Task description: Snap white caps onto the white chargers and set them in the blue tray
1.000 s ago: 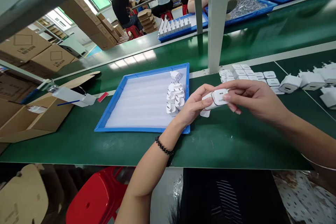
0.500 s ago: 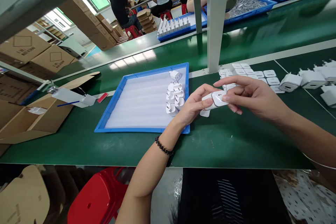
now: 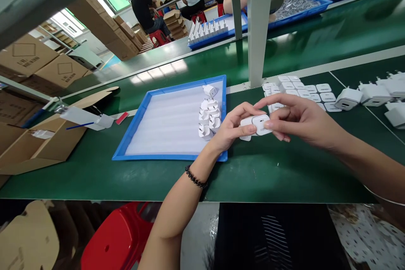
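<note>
A white charger [image 3: 260, 125] with a port in its end face is held between my two hands above the green bench. My left hand [image 3: 233, 125] is closed around its left part, thumb on the near side. My right hand [image 3: 292, 117] pinches its right end between thumb and fingers. Just left of them lies a blue-rimmed tray [image 3: 171, 160] with a white liner. Several white plug chargers [image 3: 209, 114] stand in rows along its right side. Behind my right hand, small white square pieces with dark print [image 3: 311, 89] lie in a group.
More chargers [image 3: 375, 93] stand at the right. A metal post [image 3: 256, 29] rises behind my hands. Opened cardboard box [image 3: 50, 147] at left, near a red piece [image 3: 122, 117]. Across the bench, a person in orange sits by blue trays. Below is a red stool [image 3: 115, 236].
The charger has tipped slightly, so its port face turns more toward me. Both hands keep their grip in nearly the same place.
</note>
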A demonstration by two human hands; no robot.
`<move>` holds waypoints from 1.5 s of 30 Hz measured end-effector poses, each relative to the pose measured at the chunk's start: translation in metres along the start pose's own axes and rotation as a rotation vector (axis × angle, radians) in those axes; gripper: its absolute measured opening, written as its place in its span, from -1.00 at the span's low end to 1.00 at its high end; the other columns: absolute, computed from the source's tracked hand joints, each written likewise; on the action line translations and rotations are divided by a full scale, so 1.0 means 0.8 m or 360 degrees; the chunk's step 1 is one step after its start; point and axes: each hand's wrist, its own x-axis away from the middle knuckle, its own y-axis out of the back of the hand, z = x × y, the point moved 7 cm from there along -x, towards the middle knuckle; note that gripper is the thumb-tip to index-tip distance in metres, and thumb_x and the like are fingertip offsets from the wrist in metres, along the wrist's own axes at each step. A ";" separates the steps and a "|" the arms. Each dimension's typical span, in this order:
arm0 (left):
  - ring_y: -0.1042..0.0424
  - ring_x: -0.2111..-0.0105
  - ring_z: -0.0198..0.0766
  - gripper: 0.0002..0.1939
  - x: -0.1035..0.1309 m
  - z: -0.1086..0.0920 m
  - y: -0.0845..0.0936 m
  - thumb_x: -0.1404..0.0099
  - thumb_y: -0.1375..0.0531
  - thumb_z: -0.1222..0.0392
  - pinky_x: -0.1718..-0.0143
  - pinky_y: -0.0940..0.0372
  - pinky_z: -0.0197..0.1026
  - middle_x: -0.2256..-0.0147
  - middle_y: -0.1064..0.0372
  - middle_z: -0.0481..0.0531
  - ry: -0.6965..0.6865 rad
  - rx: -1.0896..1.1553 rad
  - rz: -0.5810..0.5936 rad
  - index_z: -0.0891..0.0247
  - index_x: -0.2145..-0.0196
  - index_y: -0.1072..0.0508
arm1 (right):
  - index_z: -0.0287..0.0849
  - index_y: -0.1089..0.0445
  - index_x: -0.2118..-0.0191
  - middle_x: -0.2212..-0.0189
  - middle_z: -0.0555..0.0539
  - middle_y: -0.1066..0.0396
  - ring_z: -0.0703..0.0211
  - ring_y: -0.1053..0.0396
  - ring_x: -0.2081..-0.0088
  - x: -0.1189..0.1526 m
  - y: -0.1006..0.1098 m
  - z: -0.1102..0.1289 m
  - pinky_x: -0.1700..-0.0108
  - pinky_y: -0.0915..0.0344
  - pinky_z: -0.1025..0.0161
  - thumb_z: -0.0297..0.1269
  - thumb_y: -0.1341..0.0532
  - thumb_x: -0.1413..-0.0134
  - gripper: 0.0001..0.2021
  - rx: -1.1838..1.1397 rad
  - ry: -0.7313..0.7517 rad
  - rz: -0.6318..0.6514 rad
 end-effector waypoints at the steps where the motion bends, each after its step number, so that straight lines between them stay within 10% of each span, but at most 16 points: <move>1: -0.40 0.30 -0.33 -0.62 0.000 0.000 0.001 -0.07 -0.43 0.00 0.32 -0.26 -0.30 0.20 -0.43 -0.01 -0.0003 0.0001 0.0025 0.21 0.22 -0.47 | -0.07 -0.43 0.03 0.68 0.14 -0.32 0.33 -0.22 0.64 0.001 -0.002 0.001 0.53 -0.23 0.30 -0.23 -0.33 -0.16 -0.74 0.0010 0.0008 0.0009; 16: -0.42 0.34 -0.32 -0.57 -0.004 0.007 0.013 0.20 -0.53 0.15 0.31 -0.31 -0.27 0.30 -0.41 -0.02 0.0088 0.0004 0.0136 0.23 0.33 -0.55 | -0.11 -0.38 -0.06 0.67 0.15 -0.32 0.33 -0.26 0.62 0.005 -0.015 0.000 0.52 -0.23 0.33 -0.30 -0.30 -0.19 -0.68 0.0076 0.0028 0.0147; 45: -0.44 0.24 -0.22 -0.62 -0.001 0.009 0.002 -0.04 -0.43 0.00 0.21 -0.34 -0.21 0.22 -0.43 0.05 0.0129 0.0044 0.0329 0.19 0.20 -0.54 | -0.11 -0.38 0.02 0.71 0.18 -0.30 0.38 -0.17 0.68 0.007 -0.018 -0.009 0.57 -0.14 0.35 -0.28 -0.32 -0.18 -0.73 -0.0041 0.0015 0.0107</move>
